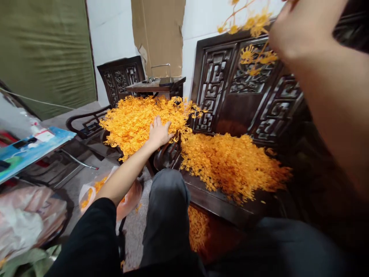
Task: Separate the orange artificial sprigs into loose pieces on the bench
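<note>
My left hand (159, 132) lies with its fingers spread on the right part of a tall heap of orange plastic flower pieces (129, 119). High at the upper right, my right hand (284, 36) is raised close to the camera and cut off by the frame's top edge. Several orange flower sprigs (258, 23) with thin stems dangle from it, and its fingertips are mostly out of sight. Below, a second heap of orange flower pieces (230, 161) covers much of a dark carved wooden bench (213, 196).
A small dark table (141, 87) stands behind the first heap. At left are a blue-topped folding table (37, 150), a plastic bag with orange pieces (86, 194) and a bulging pale bag (29, 215). More orange pieces (198, 229) lie beneath the bench. My knee (168, 188) is before it.
</note>
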A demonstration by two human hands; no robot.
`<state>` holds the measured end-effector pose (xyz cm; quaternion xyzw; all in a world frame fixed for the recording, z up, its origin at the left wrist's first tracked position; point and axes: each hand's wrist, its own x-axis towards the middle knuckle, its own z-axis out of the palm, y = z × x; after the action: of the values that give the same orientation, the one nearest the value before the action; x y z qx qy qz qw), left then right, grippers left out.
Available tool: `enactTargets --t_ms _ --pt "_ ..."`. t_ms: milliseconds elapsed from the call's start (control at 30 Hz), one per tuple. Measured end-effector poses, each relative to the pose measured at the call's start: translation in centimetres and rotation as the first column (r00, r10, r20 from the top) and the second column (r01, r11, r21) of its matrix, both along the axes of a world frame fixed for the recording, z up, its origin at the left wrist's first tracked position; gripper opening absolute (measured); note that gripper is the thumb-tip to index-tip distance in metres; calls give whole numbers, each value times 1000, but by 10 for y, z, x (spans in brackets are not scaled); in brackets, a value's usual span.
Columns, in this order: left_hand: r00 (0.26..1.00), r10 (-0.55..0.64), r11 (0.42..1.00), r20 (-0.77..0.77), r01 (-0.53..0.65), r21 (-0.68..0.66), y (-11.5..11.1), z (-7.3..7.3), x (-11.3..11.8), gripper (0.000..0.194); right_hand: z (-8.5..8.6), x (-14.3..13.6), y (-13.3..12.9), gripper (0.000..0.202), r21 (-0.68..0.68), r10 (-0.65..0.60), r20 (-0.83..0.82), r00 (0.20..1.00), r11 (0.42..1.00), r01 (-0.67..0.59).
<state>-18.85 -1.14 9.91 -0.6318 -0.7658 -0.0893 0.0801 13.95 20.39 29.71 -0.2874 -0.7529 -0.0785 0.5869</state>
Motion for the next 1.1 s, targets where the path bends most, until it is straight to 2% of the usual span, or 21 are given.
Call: enactTargets --t_ms 33,100,167,233,333,400,467,533,567,600,633,667,700,767,800,833,900,933,1000,1067,1100 --pt "1000 -8 1000 17 9 -4 -3 6 4 76 -6 19 -6 44 -17 -107 -83 991 994 106" --pt "998 -62 997 34 60 53 -15 20 19 86 -30 44 -33 21 -95 -244 -127 961 968 233" --pt "984 -173 970 28 166 178 -29 31 43 89 -69 53 -68 22 -112 -229 -84 970 969 219" --pt "935 -352 909 47 329 257 -41 37 76 79 -115 53 -101 23 -169 -217 -174 960 967 188" --pt "779 -587 809 221 562 169 -44 33 129 74 -174 49 -137 22 -186 -143 -234 962 977 100" --pt "694 -625 757 358 651 59 -32 24 155 81 -201 49 -154 19 -156 -113 -196 974 984 83" --pt "671 -615 728 414 685 -28 -9 13 165 85 -218 52 -166 17 -107 -85 -100 991 991 74" --pt "709 -585 745 393 661 -85 20 2 158 77 -228 57 -174 16 -41 -61 22 998 997 61" --pt "738 -560 768 377 633 -97 34 -2 150 67 -233 60 -176 16 -1 -60 74 995 998 60" --pt "758 -531 796 379 599 -84 48 -6 141 53 -237 64 -176 16 39 -70 119 990 997 66" --pt "746 -519 816 418 578 -19 60 -9 132 40 -241 67 -175 17 77 -87 156 984 994 76" --pt "690 -523 822 500 563 84 68 -12 126 34 -245 70 -174 17 115 -107 188 976 990 87" --pt "594 -533 821 602 536 199 73 -16 122 31 -249 73 -172 17 151 -124 223 967 984 92" --pt "326 -563 788 759 487 375 73 -23 125 33 -256 73 -170 16 200 -144 313 939 976 83" --pt "202 -564 762 801 501 410 68 -28 132 36 -259 72 -170 15 208 -146 364 920 975 73" --pt "110 -557 730 823 538 422 62 -34 141 40 -262 69 -171 14 205 -141 417 898 977 59" --pt "-13 -511 687 860 595 417 48 -47 162 49 -268 61 -176 15 169 -105 541 834 985 15" --pt "-62 -480 705 875 566 427 43 -54 171 51 -272 56 -180 17 142 -79 602 795 990 -10" --pt "-141 -410 779 901 460 426 37 -66 183 49 -278 47 -189 18 80 -15 685 728 995 -54" --pt "-201 -353 842 914 358 404 37 -73 186 44 -283 43 -198 16 -15 63 687 724 997 -73" --pt "-225 -331 859 916 329 392 38 -74 184 42 -284 42 -201 16 -84 106 645 757 994 -68"
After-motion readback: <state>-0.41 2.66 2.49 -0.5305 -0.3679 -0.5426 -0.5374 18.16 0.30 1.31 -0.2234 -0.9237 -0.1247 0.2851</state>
